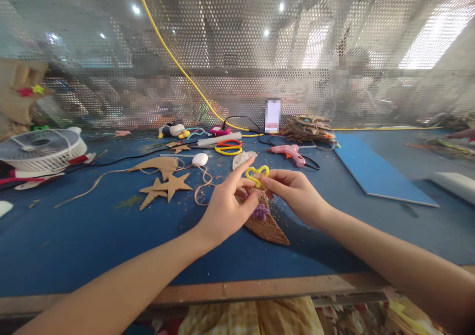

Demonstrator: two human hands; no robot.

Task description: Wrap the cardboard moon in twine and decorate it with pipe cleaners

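Between my two hands is a yellow fuzzy pipe cleaner, bent into a heart-like loop. The fingers of my left hand pinch its lower left side, with the index finger stretched out past it. My right hand grips the right side between thumb and fingers. Just below them, on the table, lies a brown crescent wrapped in twine, partly hidden by my left hand. A purple flower sits on the crescent. Behind my left index finger is a whitish, roundish piece.
Cardboard stars and a cardboard crescent lie left, near a white egg-shaped thing and twine. Yellow-handled scissors and a pink glue gun are behind. A white fan stands far left, a blue board right.
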